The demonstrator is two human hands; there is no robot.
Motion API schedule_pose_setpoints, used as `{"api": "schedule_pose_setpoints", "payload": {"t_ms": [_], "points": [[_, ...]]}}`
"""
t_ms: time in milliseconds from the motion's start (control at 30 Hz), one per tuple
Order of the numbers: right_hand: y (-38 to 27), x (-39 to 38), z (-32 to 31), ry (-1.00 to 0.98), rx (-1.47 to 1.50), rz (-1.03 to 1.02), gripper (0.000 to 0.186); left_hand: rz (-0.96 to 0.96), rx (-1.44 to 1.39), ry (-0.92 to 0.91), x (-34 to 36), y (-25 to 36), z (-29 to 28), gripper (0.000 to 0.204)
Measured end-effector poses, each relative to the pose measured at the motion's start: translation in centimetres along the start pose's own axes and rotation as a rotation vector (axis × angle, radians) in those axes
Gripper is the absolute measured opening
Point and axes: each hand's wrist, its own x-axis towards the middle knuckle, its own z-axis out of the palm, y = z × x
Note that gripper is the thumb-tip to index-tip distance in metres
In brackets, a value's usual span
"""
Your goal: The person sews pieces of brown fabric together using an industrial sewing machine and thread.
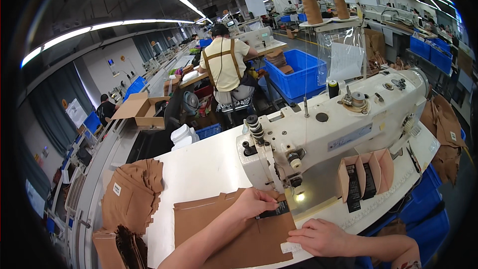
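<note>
A brown fabric piece (214,221) lies flat on the white sewing table (199,169) in front of a white industrial sewing machine (328,129). My left hand (254,202) presses on the fabric and on a small black label (274,210) right beside the needle, under the lit presser foot (298,195). My right hand (321,237) rests flat on the fabric's near right corner at the table edge, fingers together, holding nothing.
A stack of brown fabric pieces (132,194) lies at the table's left. A cardboard divider box with black labels (366,175) stands under the machine arm. More brown pieces (445,129) hang at the right. Another person (226,67) sits ahead, near blue bins (296,77).
</note>
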Motion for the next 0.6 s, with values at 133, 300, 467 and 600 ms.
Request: {"api": "schedule_pose_setpoints", "payload": {"t_ms": [133,300,467,600], "points": [[0.3,0.2,0.1,-0.005,0.017,-0.004,0.034,-0.069,0.023,-0.010,-0.2,0.6,-0.4,0.022],[1.3,0.0,0.8,-0.022,0.122,0.002,0.036,-0.057,-0.006,-0.039,-0.3,0.9,-0.5,0.019],[3.1,2.2,0.1,0.035,-0.011,0.072,0.039,-0.062,0.001,-0.035,-0.5,0.7,-0.3,0.019],[4.6,4.1,0.4,0.031,-0.135,-0.027,0.039,-0.044,-0.025,-0.043,-0.3,0.1,-0.3,0.019]]}}
